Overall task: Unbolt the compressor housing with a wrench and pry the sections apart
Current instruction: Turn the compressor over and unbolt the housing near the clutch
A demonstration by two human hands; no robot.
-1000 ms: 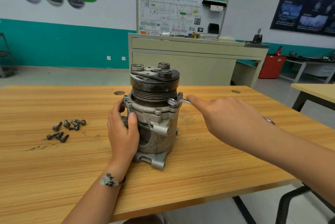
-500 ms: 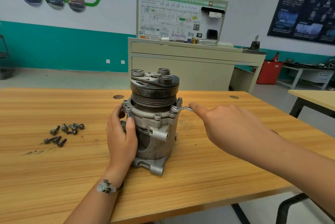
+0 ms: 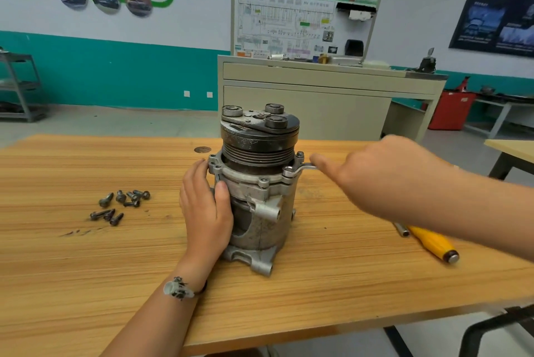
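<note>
A grey metal compressor [image 3: 260, 212] stands upright on the wooden table [image 3: 86, 270], its black pulley on top. My left hand [image 3: 206, 209] grips the housing's left side, thumb across the front. A silver ring wrench [image 3: 297, 169] sits on a bolt at the housing's upper right flange. My right hand [image 3: 384, 174] holds the wrench handle, index finger stretched along it toward the bolt. Most of the handle is hidden under that hand.
Several loose bolts [image 3: 118, 205] lie on the table to the left. A yellow-handled screwdriver [image 3: 430, 241] lies to the right, partly under my right forearm. A beige cabinet [image 3: 318, 96] with a display board stands behind the table.
My right hand has swung the wrench handle away from me, round toward the far side of the table. The left hand keeps its hold on the housing. The screwdriver has come into view.
</note>
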